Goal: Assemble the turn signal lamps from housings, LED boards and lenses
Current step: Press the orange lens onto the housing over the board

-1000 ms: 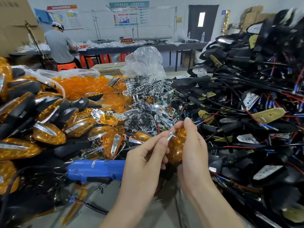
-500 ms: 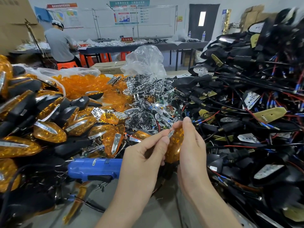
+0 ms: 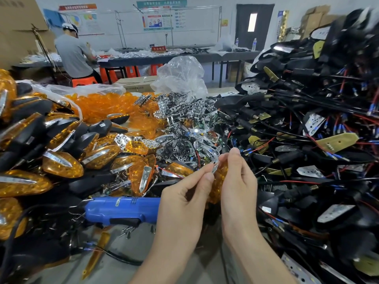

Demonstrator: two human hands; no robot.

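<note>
One view only, the head camera. We hold an amber lens (image 3: pixel 220 177) between both hands, above the bench front. Left hand (image 3: pixel 184 203) pinches a small chrome trim strip (image 3: pixel 215 168) between thumb and forefinger against the lens; right hand (image 3: pixel 239 181) curls around the lens, fingers pressed together. Step, we judge: seating trim into lens. Next calls for aligning the tip and pressing it home. Blue tool (image 3: pixel 121 209) lies just beside; black housings (image 3: pixel 307 124) heaped right.

Assembled lamps (image 3: pixel 59 162) are heaped at the surface's (image 3: pixel 127 249) left edge; wired housings (image 3: pixel 307 124) are piled along its right edge. Reflectors (image 3: pixel 180 128) are found between them, loose lenses (image 3: pixel 106 105) behind-left, a power screwdriver (image 3: pixel 121 208) toward the near edge.
</note>
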